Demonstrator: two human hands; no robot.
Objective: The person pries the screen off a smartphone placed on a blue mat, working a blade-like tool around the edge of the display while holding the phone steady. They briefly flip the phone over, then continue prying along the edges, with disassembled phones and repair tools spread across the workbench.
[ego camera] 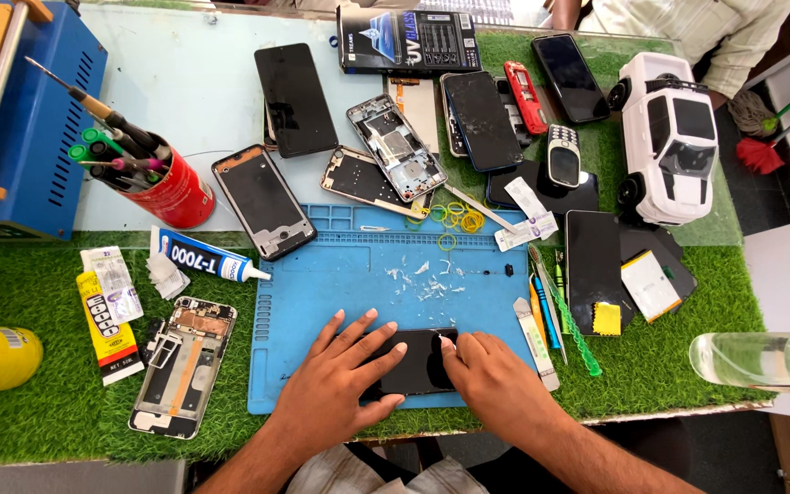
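**Two bare hands pin a dark phone to a blue mat**

Nearest the camera, the left hand point(340, 380) lies flat with fingers spread, pressing down on a black phone point(418, 361) rather than closing round it. Right beside it, the right hand point(486, 380) bears on the phone's other end, its thumb and forefinger pinched together at the top edge; something small and pale shows at the fingertips, possibly a sliver of film or a pick, but the view is too coarse to tell.

Between the two hands the phone is a glossy, unlit black slab with rounded corners, lying flat and crosswise on the blue work mat point(294, 311). Just beyond the fingers, pale scraps point(427, 284) are scattered over the mat. Further out past them lie yellow rubber bands point(454, 218).

Off the left hand's side, on green artificial turf point(48, 402), rests an opened phone frame point(183, 366) with its innards showing, and above it a glue tube point(205, 259). Off the right hand's side sit slim prying tools point(550, 306).
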